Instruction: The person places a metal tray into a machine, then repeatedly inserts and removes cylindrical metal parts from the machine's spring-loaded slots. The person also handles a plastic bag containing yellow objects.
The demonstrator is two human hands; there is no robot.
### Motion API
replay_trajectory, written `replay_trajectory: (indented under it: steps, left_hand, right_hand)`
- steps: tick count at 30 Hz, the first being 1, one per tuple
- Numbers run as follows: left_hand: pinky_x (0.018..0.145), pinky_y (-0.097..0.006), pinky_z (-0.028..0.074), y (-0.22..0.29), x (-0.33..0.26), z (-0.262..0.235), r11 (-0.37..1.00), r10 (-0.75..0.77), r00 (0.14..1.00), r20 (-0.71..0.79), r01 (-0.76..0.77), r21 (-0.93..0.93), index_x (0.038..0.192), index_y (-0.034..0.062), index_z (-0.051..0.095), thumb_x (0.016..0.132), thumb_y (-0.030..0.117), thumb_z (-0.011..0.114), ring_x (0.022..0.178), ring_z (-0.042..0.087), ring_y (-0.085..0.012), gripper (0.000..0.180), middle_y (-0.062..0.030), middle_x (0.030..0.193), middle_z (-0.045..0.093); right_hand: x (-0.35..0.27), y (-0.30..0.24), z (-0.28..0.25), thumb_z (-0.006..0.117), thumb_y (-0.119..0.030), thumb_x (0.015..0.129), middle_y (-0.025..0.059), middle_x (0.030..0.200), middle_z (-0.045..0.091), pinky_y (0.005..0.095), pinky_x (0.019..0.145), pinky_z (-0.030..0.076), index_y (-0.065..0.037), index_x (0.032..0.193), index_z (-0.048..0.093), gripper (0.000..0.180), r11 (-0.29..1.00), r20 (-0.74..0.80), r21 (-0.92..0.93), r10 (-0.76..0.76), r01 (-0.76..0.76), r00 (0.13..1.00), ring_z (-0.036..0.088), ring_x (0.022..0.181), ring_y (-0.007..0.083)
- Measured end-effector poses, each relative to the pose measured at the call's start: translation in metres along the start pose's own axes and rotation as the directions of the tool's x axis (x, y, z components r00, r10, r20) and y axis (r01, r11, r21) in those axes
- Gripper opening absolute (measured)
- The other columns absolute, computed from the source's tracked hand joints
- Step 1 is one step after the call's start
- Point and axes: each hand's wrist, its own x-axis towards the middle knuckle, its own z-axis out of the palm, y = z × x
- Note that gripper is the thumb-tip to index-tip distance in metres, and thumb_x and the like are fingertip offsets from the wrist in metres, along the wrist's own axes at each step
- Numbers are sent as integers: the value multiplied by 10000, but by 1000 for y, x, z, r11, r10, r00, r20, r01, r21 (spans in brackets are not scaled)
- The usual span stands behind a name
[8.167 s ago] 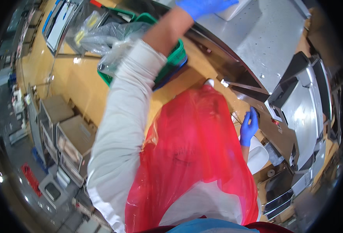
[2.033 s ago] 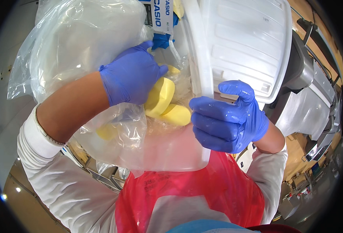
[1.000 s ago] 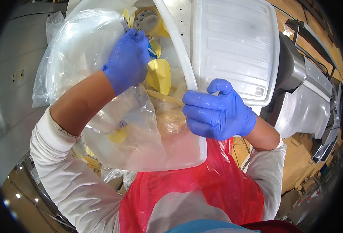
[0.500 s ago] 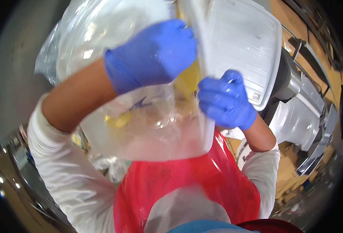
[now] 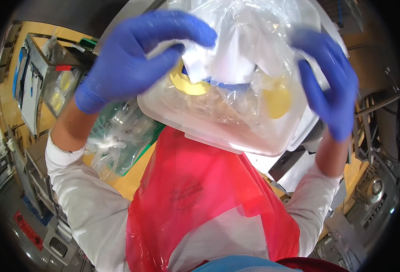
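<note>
In front of me is a translucent white plastic tub [image 5: 241,147]. Clear plastic bags [image 5: 263,27] and white sheet-like pieces [image 5: 231,59] fill much of it. A yellow round piece [image 5: 188,85] shows on the left, and a yellow patch [image 5: 277,99] shows through the plastic on the right. Over the tub's left side is my gloved left hand [image 5: 136,59], fingers curved and thumb apart, with nothing visibly gripped. My gloved right hand [image 5: 329,86] is at the right side, its fingers spread and slightly blurred. Whether its fingertips touch the plastic, I cannot tell.
Below my left forearm lies a clear bag bundle [image 5: 111,140] at a green crate [image 5: 148,147]. A metal-framed rack [image 5: 32,90] stands at the left, with a clear bag holding yellow items [image 5: 61,90]. Metal equipment [image 5: 372,190] is at the right.
Both hands were closed at the tub's raised right side; now they are apart and open, one on each side. The tub sits differently, its contents now in view, and my view has turned.
</note>
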Motion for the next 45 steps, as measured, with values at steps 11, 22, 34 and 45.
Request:
replay_trajectory:
  steps: [11, 22, 34, 45]
  left_hand:
    - [717, -454, 511, -33, -49, 9, 683, -56, 934, -352, 293, 669, 1033, 0, 587, 787, 191, 682, 815, 619, -393, 325, -216, 867, 613]
    - [641, -471, 497, -47, -48, 2, 782, 145, 948, -283, 66, 620, 910, 1, 555, 776, 140, 665, 697, 604, -395, 222, -194, 744, 597]
    - [647, -489, 490, -45, -45, -8, 847, -76, 955, -286, 214, 487, 904, 25, 576, 792, 150, 657, 704, 602, -413, 186, -198, 754, 609]
    - [650, -490, 484, -50, -29, -12, 883, -147, 959, -243, 238, 404, 938, 17, 575, 787, 123, 648, 730, 603, -418, 198, -200, 784, 606]
  right_hand:
    - [33, 49, 103, 712, -451, 756, 72, 1164, 627, 434, 970, 433, -235, 1107, 695, 412, 960, 588, -240, 28, 142, 808, 547, 1184, 262]
    - [116, 18, 113, 679, -228, 816, 126, 1225, 625, 424, 959, 476, -102, 1170, 649, 377, 955, 443, 85, -292, 285, 847, 614, 1099, 297]
    - [104, 18, 158, 706, -381, 762, 87, 864, 700, 411, 937, 438, -187, 1508, 348, 850, 974, 881, -173, 87, 145, 465, 665, 782, 289]
    - [80, 25, 138, 739, -223, 682, 96, 1343, 525, 421, 1115, 355, -32, 987, 709, 362, 903, 627, 27, -350, 430, 696, 464, 1299, 255]
